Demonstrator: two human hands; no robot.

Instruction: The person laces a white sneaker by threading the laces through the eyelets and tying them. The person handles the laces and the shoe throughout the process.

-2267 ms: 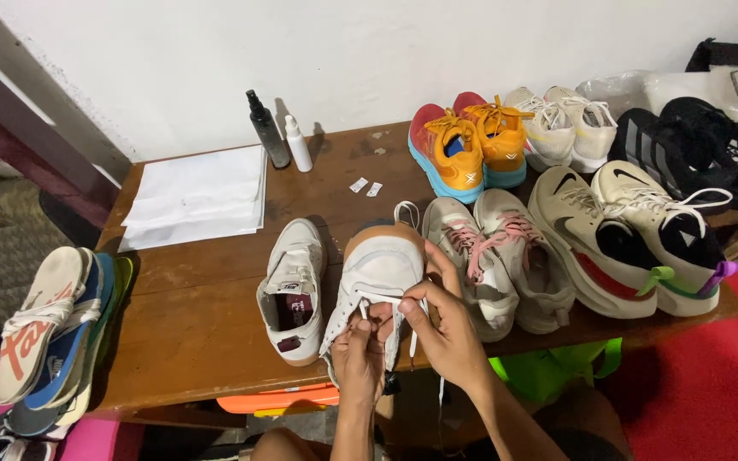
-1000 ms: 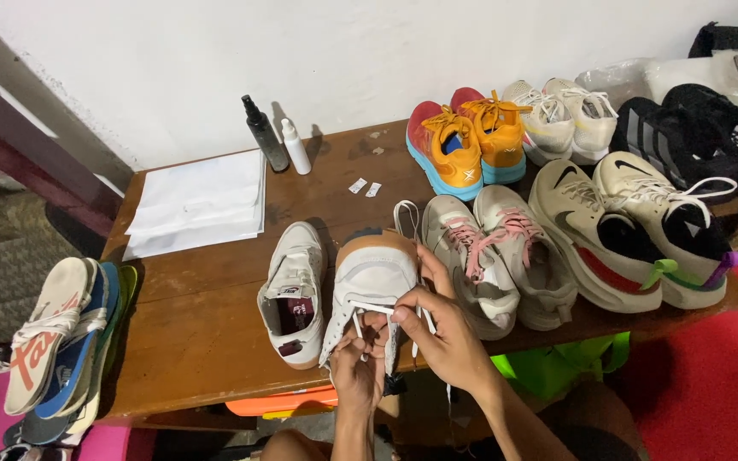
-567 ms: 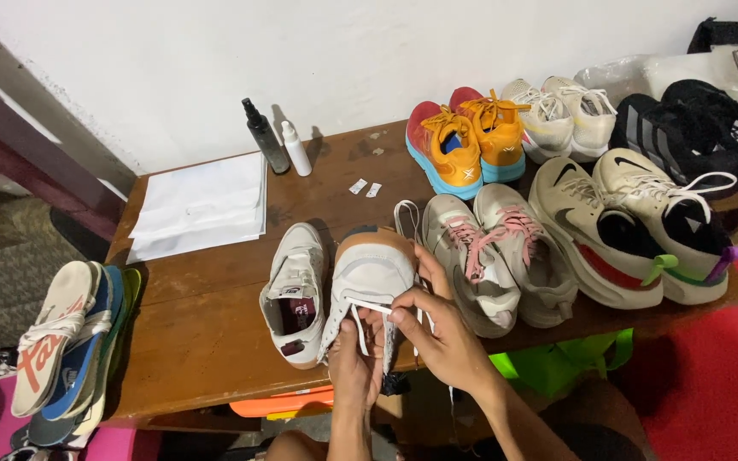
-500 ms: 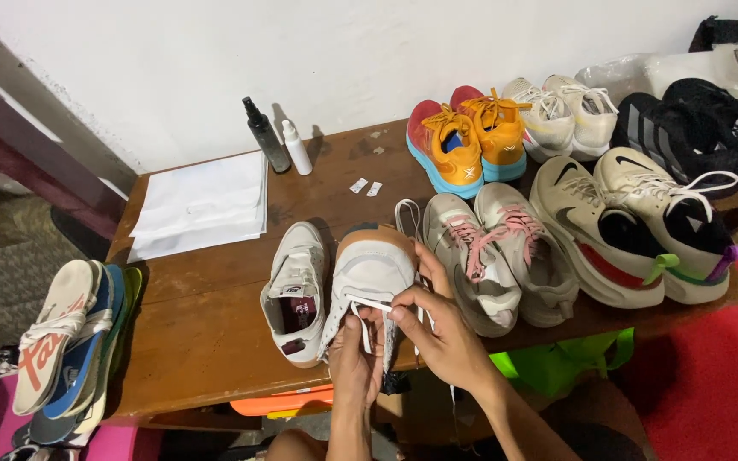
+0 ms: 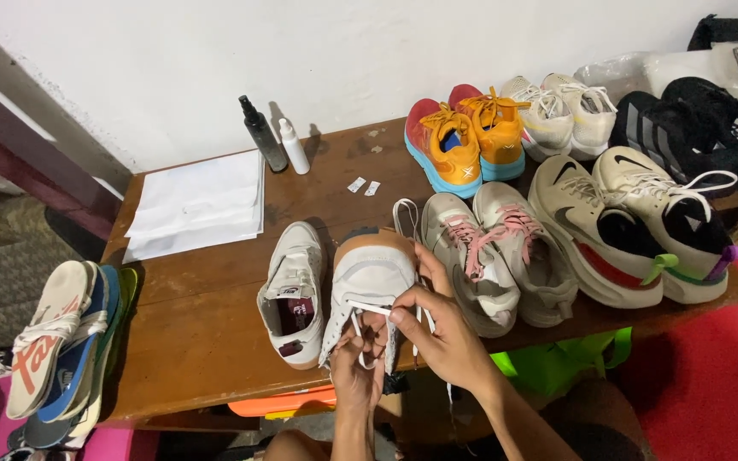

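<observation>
At 6 o'clock on the brown wooden table (image 5: pixel 215 299), my left hand (image 5: pixel 356 376) and right hand (image 5: pixel 442 329) pinch the white lace (image 5: pixel 369 307) of the white leather sneaker (image 5: pixel 369 282), its twin (image 5: pixel 294 290) at 9 o'clock.

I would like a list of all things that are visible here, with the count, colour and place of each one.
white shoe in hand: 1, white, tan sole, table front edge
white shoelace: 1, white, across that shoe
second white shoe: 1, white, just left of it
pink-laced shoes: 2, grey, right of the hands
cream shoes: 2, cream with black and red, table right end
orange shoes: 2, orange and red, at the back
pale shoes: 2, off-white, back right
black shoes: 2, black, far right
spray bottles: 2, one dark, one white, by the wall
paper sheets: a stack, white, table left
insoles: several, mixed colours, left of table
table: 1, brown wood
left hand: on the lace
right hand: pinching the lace
</observation>
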